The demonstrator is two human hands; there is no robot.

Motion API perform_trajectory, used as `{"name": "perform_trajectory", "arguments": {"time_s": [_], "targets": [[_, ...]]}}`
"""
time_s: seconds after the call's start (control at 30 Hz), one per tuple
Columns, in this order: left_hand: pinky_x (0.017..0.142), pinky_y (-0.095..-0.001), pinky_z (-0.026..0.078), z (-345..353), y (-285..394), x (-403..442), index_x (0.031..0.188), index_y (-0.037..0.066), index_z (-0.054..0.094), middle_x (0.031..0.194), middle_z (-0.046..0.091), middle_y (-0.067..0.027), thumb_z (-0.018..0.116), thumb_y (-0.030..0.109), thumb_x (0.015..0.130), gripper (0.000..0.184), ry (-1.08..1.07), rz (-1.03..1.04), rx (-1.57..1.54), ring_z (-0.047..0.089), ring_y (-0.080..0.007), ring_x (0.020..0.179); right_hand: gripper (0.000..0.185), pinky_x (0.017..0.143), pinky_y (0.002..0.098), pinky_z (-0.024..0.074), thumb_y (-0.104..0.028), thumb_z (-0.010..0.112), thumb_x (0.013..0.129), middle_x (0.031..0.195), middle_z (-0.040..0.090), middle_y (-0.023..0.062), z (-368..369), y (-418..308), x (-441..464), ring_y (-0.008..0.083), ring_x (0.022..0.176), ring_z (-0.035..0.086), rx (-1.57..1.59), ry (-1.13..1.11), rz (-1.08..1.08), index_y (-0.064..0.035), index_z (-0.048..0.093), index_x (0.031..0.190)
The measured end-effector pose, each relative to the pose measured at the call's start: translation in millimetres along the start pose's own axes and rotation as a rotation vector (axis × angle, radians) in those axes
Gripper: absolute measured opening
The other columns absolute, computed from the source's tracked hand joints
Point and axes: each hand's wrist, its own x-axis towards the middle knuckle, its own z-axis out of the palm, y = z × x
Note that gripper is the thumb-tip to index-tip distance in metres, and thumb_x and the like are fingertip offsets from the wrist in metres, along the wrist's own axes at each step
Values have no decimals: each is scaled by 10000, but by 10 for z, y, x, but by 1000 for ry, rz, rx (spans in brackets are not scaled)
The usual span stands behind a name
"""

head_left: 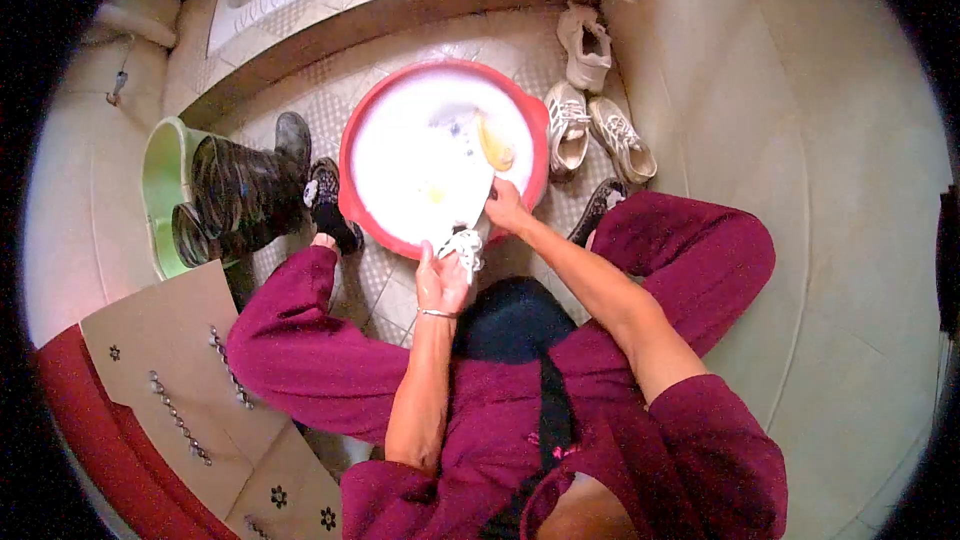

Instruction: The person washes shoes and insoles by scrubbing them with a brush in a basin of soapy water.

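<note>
While the left hand [442, 280] gripped a white shoe [466, 244] at the near rim of the basin [349, 150], the right hand [508, 206] curled alongside, hold unclear; washing seemed unfinished, three other shoes [568, 128] perhaps remaining.

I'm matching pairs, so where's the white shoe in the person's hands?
In the head view, the white shoe is near mid-picture, between the left hand and right hand, at the near-right rim of the red basin.
</note>
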Motion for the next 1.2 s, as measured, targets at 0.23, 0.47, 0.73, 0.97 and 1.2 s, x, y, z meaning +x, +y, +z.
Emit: {"name": "perform_trajectory", "arguments": {"time_s": [0.23, 0.47, 0.73, 0.97, 1.2], "targets": [[984, -510, 242, 479, 22, -348, 1242, 109, 420, 1248, 446, -99, 346, 672, 765, 742, -118, -23, -195, 398, -303, 1135, 500, 822, 352, 424, -176, 614, 665, 976, 556, 159, -24, -1348, -112, 285, 911, 541, -391, -141, -590, -24, 496, 1127], [862, -407, 402, 805, 184, -380, 1142, 142, 503, 1028, 570, 2, 522, 548, 746, 567, -301, 83, -136, 523, -171, 965, 730, 798, 428, 405, -255, 656, 584, 982, 503, 168, -164, -2105, -215, 311, 906, 492, -626, -294, -907, -43, 395, 1232], [850, -429, 442, 1488, 337, 268, 1100, -12, 491, 1026, 582, -138, 462, 288, 778, 441, -504, -79, -13, 564, -276, 950, 541, 773, 292, 450, -187, 604, 737, 1022, 554, 117, -1148, -2049, 271, 177, 890, 537, -217, -78, -255, -11, 418, 1213], [823, -368, 426, 2329, 211, 1672, 978, 36, 568, 965, 605, -105, 484, 274, 719, 361, -629, 498, 453, 566, -238, 912, 364, 636, 271, 462, -186, 587, 722, 763, 609, 68, -2314, -1954, 302, 119, 683, 557, -205, 116, 103, 17, 566, 1024], [727, -395, 487, 2913, 83, 2287, 903, 23, 583, 864, 596, -114, 570, 137, 611, 313, -389, -77, -403, 582, -264, 792, 276, 651, 281, 460, -166, 550, 745, 775, 613, 82, -2409, -791, 536, 152, 697, 565, -555, -37, 231, -8, 598, 966]]}}
